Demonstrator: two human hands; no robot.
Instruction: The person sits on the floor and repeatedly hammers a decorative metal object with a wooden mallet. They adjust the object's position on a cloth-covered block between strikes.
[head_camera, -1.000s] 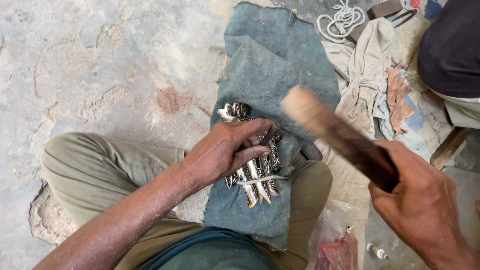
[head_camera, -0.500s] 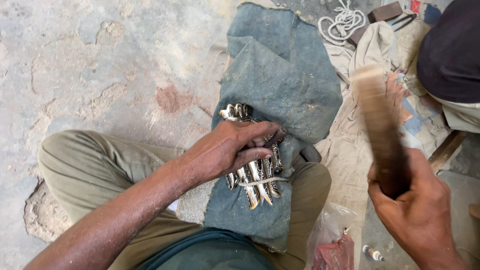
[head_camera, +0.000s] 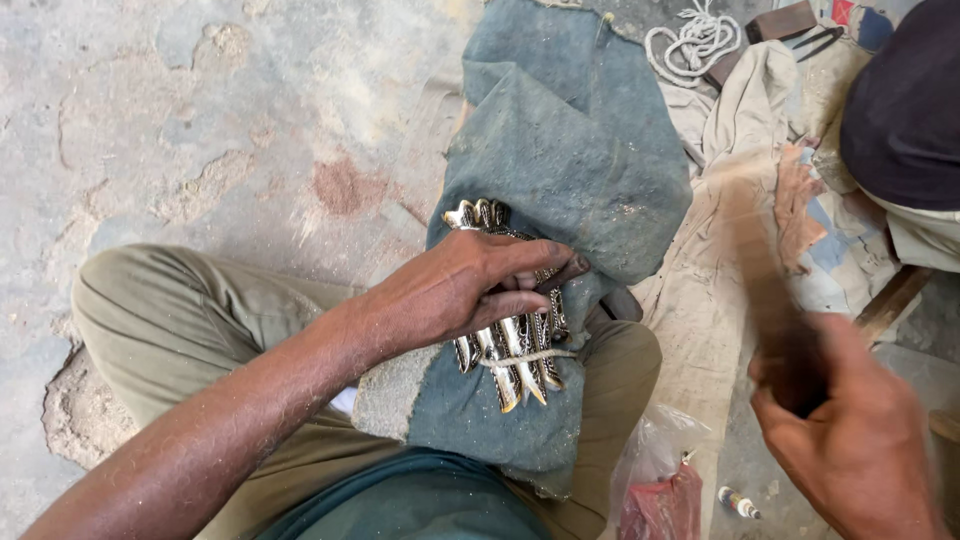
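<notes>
While you are sitting cross-legged on the floor (head_camera: 200, 120), you are pressing your left hand (head_camera: 455, 295) down on a tied bundle of ornate metal pieces (head_camera: 510, 345), fingers closed over its upper half and pinning it against the grey-blue cloth (head_camera: 570, 150) that is draped over your knee. Just right of the bundle, your right hand (head_camera: 850, 440) is gripping the dark handle of a wooden mallet (head_camera: 765, 285), its fist tight; the tool is blurring, so you are swinging it, though which way I cannot tell. By my reading, you are in the striking step: holding the work steady and beating it. The next blow is calling for a firm left-hand hold and a landing clear of your fingers. Below and right of the bundle, a plastic bag (head_camera: 660, 490) is lying. Further right, beige rags (head_camera: 740, 140) are spreading out. Beyond the bundle, past the cloth's far edge, a coil of white rope (head_camera: 690, 40) is resting near another person's dark sleeve (head_camera: 905, 110).
</notes>
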